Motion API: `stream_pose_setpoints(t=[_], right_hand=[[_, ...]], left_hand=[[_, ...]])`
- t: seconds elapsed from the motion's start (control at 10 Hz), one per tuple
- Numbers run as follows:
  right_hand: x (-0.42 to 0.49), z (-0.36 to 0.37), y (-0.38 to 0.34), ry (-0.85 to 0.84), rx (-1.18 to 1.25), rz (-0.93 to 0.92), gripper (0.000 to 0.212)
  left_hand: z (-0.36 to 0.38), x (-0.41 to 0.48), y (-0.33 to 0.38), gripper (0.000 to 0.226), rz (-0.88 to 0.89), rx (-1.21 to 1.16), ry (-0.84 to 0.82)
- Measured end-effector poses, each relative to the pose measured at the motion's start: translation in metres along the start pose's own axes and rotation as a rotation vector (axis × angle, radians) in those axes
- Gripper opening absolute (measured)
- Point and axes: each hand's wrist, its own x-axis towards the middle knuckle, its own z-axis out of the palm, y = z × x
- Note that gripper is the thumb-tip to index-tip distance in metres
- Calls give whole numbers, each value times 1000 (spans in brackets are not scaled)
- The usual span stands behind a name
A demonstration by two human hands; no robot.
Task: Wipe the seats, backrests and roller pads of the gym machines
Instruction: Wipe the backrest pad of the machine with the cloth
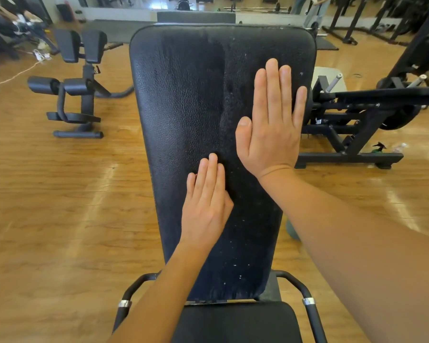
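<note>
A long black padded backrest [188, 115] of a bench fills the middle of the view, with darker damp streaks near its top and small white specks lower down. Below it lies the black seat [235, 323] between two black handle bars. My left hand [206, 201] rests flat on the lower middle of the backrest, fingers together, holding nothing. My right hand [273, 122] lies flat on the right side of the backrest, higher up, fingers straight and slightly spread, holding nothing. No cloth is in view.
A black machine with roller pads [57, 86] and two upper pads [81, 45] stands at the left on the wooden floor. A black plate-loaded frame [357, 120] stands at the right, a green spray bottle [379, 147] on the floor beside it. Racks and bags line the back.
</note>
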Motion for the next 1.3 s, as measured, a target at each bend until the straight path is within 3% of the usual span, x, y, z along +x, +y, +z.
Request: stream_pose_setpoints(t=[0.2,0.9,1.3], right_hand=[[0,0,0,7,-1,1,64],[-1,1,-1,29,12,-4,64],[-1,0,-1,22,-4,-2,64]], left_hand=[[4,10,-2,48,-52,-9,63],[13,-30,2,47,-88,4,27],[9,-38,-4,47,-17,31,8]])
